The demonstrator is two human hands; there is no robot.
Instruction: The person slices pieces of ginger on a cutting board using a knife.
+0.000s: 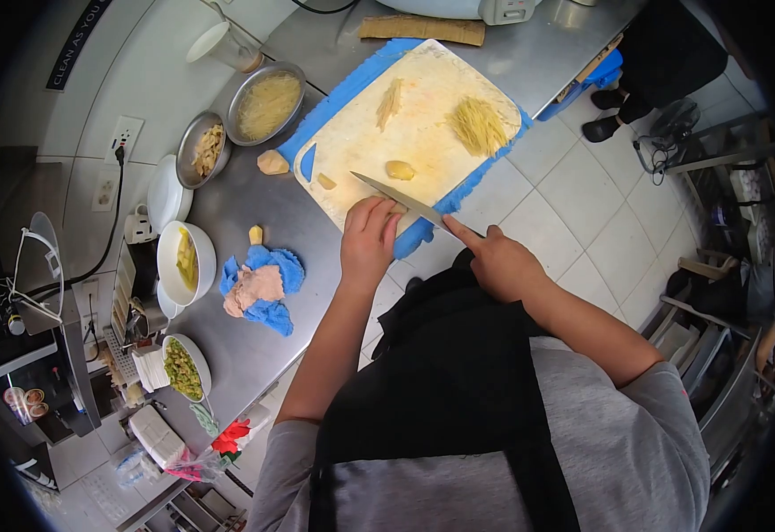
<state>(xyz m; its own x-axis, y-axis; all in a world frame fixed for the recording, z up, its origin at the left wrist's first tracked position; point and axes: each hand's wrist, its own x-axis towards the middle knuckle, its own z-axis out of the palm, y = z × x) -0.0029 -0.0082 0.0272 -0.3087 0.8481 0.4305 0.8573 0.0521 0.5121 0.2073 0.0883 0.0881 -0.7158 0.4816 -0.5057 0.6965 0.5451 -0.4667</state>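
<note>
My right hand (505,262) grips a knife (410,204) by its handle, index finger stretched along it. The blade points left across the lower edge of a worn pale cutting board (361,146). Beside the blade, my left hand (370,238) has its fingers curled down on a pale yellow piece, mostly hidden, that looks like ginger. Above the knife lies a peeled yellow chunk (399,169). A small slice (326,181) rests to the left. Thin strips form a large heap (478,126) at the board's right and a smaller heap (389,104) near its top.
Blue cloth (416,238) lies under the board. Left of it stand metal bowls, one with fine strips (268,99), one with pieces (207,151). Blue and pink cloths (259,285) lie on the steel counter (303,230), near white bowls (185,262). A person (671,53) stands at upper right.
</note>
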